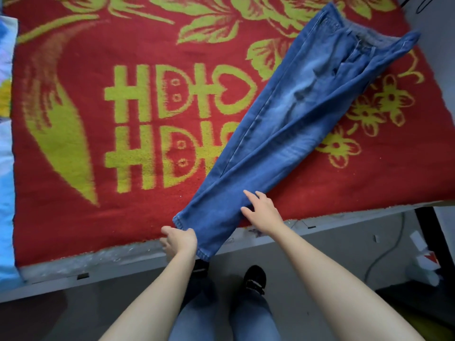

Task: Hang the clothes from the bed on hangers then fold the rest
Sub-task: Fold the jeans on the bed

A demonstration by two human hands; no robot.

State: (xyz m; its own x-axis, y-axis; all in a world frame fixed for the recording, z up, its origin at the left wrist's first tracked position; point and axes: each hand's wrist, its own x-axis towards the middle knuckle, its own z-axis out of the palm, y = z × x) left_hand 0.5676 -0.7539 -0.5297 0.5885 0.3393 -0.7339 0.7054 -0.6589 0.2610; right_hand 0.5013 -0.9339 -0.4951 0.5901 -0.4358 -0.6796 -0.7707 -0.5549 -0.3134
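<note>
The left hand (179, 239) is gripping the hem of the blue jeans (295, 114), fingers curled round the denim right at the near edge of the red blanket (147, 45). The right hand (262, 212) is lying flat on the same trouser leg, fingers spread and holding nothing, just inside that near edge. The jeans are stretching diagonally across the blanket's right half, with the waistband reaching toward its far right corner and the hems hanging over its near edge. Light blue bedding (6, 193) is lying along the blanket's left edge.
</note>
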